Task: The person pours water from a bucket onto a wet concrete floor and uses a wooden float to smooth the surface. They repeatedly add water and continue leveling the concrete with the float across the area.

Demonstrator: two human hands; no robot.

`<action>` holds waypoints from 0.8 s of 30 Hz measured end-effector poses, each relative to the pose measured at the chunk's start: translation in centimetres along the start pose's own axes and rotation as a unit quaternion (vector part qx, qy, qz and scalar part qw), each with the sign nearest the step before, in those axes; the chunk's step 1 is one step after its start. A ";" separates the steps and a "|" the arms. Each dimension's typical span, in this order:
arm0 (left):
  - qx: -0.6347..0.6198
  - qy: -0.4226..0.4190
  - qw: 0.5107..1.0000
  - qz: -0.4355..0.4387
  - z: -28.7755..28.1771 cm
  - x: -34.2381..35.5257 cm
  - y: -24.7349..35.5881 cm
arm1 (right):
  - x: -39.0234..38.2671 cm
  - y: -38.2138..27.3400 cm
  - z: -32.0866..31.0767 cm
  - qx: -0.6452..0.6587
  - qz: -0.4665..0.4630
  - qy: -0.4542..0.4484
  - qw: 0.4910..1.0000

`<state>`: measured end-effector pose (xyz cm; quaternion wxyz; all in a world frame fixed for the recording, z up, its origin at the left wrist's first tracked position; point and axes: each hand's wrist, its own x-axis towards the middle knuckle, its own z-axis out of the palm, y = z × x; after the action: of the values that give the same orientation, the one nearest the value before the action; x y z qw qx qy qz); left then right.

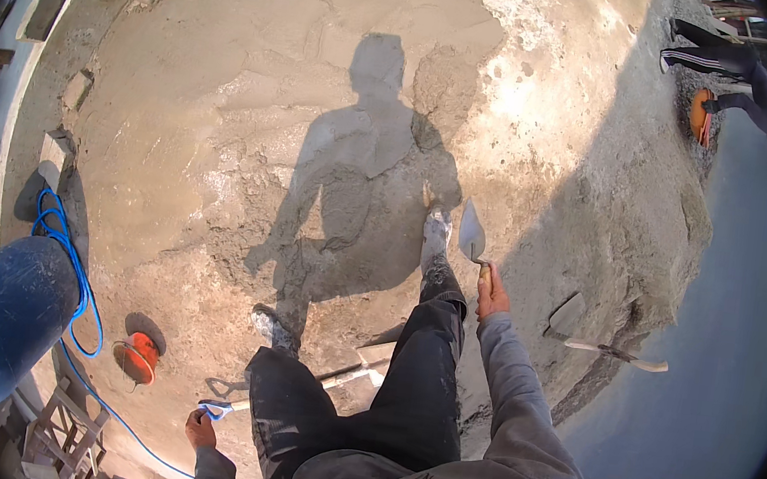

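Observation:
My right hand (493, 295) is closed round the wooden handle of a pointed trowel (471, 231), its metal blade directed away from me, over the ground beside my right boot. At the lower left hangs my left hand (201, 429), loosely curled and seemingly holding nothing. In the picture it lies close to the blue grip of a long-handled shovel (240, 404), which rests low and passes behind my legs. Wet grey mortar (256, 111) spreads over the ground ahead, partly under my shadow. Both my boots are smeared with it.
To the left stand a blue barrel (6, 315), a coiled blue hose (82, 271) and an orange bucket (136, 358). Blocks (54, 155) line the left edge. A wooden-handled tool (607, 350) lies right. A co-worker (752, 78) bends at the far right beside an orange container (700, 115).

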<state>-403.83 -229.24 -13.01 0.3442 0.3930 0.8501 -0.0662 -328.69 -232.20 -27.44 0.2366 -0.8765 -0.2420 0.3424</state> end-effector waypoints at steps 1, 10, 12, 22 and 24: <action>0.041 0.022 0.998 -0.037 1.8 -2.1 -1.1 | 6.2 0.3 2.3 0.011 0.029 -0.014 0.999; 0.002 0.066 0.998 -0.012 25.3 1.3 22.2 | 36.1 1.1 19.4 0.064 -0.014 -0.133 0.989; -0.062 0.008 0.998 0.009 30.9 3.3 30.7 | 37.7 5.0 19.2 -0.100 -0.173 -0.183 0.963; -0.052 -0.029 0.997 0.056 37.3 2.7 38.5 | 65.1 -2.5 5.5 -0.533 -0.171 -0.076 0.825; -0.084 -0.011 0.996 0.043 38.1 3.3 37.1 | 71.2 -1.7 3.8 -0.476 -0.161 -0.003 0.864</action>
<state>-358.52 -216.43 -37.99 0.3880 0.3984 0.8310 0.0155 -285.72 -188.14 -63.54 -0.1586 -0.8302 -0.5143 0.1453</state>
